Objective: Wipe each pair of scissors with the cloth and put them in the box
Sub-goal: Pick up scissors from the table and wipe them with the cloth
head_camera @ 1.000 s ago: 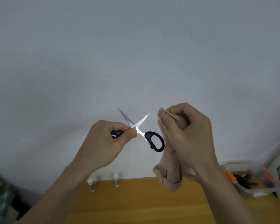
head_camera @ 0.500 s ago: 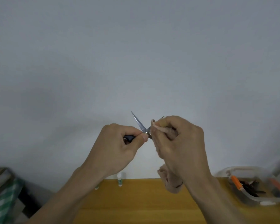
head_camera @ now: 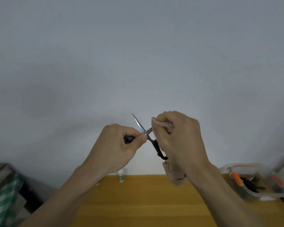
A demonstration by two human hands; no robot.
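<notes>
The left hand (head_camera: pixel 116 145) gripped the open scissors (head_camera: pixel 140 126) steady (one handle) so the right hand's (head_camera: pixel 179 138) pinched cloth (head_camera: pixel 162 124) could wipe a blade.

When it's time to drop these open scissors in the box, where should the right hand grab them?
Probably the free black handle loop, coming from the right and below. The scissors are spread open with one bare blade tip pointing up, and the left hand already grips the other handle. The cloth in the right hand covers the second blade, so the loop is the safest blunt part.
</notes>
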